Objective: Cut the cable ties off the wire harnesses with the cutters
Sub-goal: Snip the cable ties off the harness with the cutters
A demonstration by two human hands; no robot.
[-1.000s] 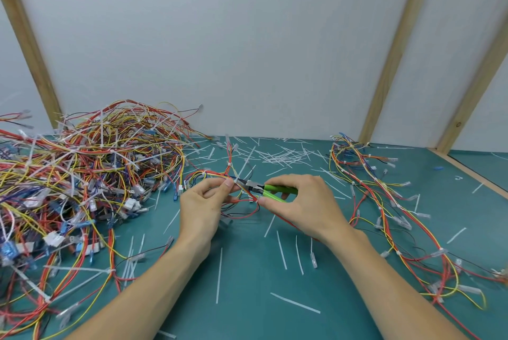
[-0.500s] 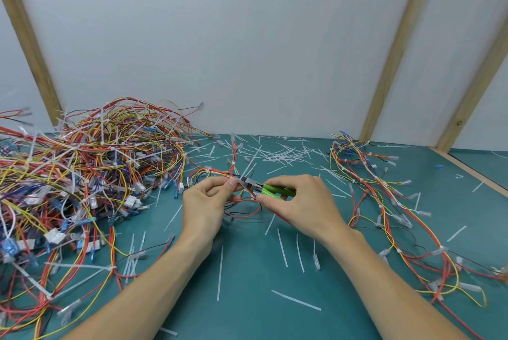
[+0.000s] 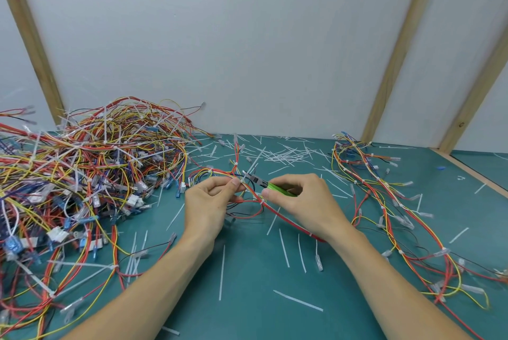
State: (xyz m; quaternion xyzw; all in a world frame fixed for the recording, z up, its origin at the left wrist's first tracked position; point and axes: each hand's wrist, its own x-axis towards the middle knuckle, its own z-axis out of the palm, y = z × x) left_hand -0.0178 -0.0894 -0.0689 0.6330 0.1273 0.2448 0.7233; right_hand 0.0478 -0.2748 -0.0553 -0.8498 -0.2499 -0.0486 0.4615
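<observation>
A tangled heap of harnesses [image 3: 82, 175] lies left on our worktop [image 3: 247, 284]. Our left hand [image 3: 209, 202] pinches a wire harness [image 3: 220, 173] at its cable tie [image 3: 243, 181]; our right hand [image 3: 302, 202] grips the green cutters [image 3: 270, 185], their tip at that tie.

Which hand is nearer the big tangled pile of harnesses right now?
Left. The left hand sits just right of the tangled pile, pinching a harness near its edge. The right hand is farther right, holding the green cutters.
</observation>
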